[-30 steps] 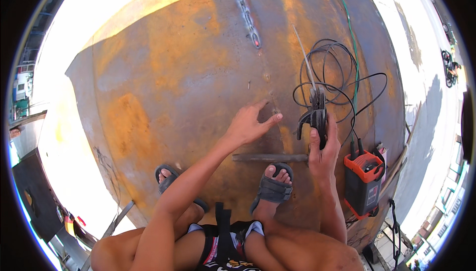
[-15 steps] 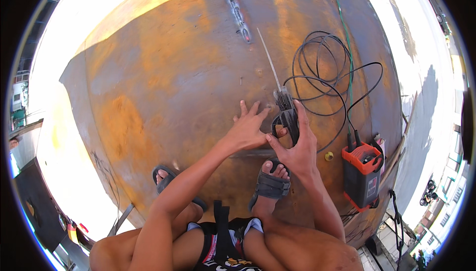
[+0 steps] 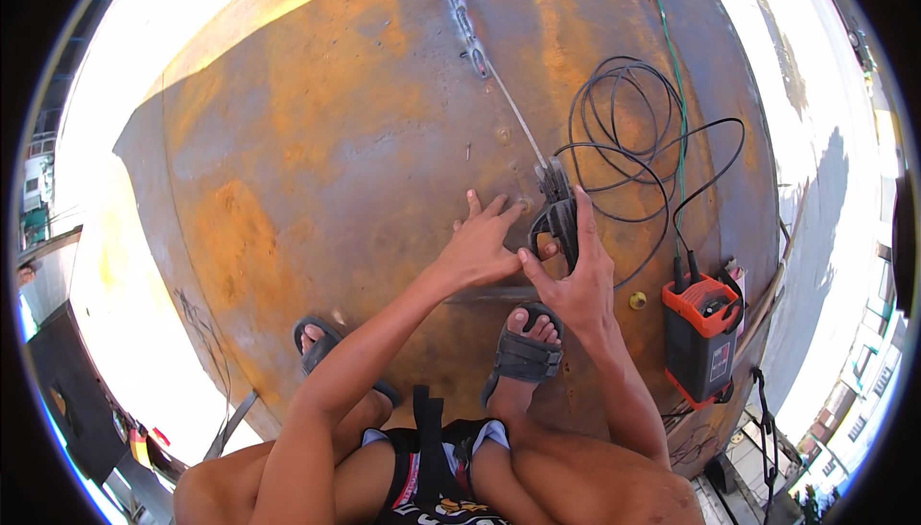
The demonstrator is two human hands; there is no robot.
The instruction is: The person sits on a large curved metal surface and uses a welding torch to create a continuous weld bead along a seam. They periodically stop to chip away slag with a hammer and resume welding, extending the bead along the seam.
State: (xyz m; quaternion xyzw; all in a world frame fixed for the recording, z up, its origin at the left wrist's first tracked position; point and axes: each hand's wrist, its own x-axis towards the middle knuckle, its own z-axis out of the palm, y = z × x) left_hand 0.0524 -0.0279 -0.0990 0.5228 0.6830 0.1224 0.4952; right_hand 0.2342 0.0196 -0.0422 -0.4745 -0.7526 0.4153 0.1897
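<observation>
My right hand (image 3: 576, 261) is wrapped round a black welding electrode holder (image 3: 556, 208). From its jaws a thin grey welding rod (image 3: 519, 117) points forward and left. The rod's far tip lies at the near end of a bumpy weld bead (image 3: 459, 16) on the rusty steel plate (image 3: 317, 160); whether it touches the metal I cannot tell. My left hand (image 3: 483, 245) is open with fingers spread, just left of the holder and low over the plate. Its thumb reaches close to my right thumb.
A black cable (image 3: 628, 153) lies coiled to the right and runs to an orange and black welding machine (image 3: 703, 338). A green cord (image 3: 676, 74) stretches forward from there. A small yellow round piece (image 3: 637, 301) sits beside the machine. My sandalled feet (image 3: 526, 352) stand on the curved plate.
The welding rod's tip has moved slightly left and down, to the near end of the weld bead. The red glow at that end has faded. Both hands keep nearly the same pose.
</observation>
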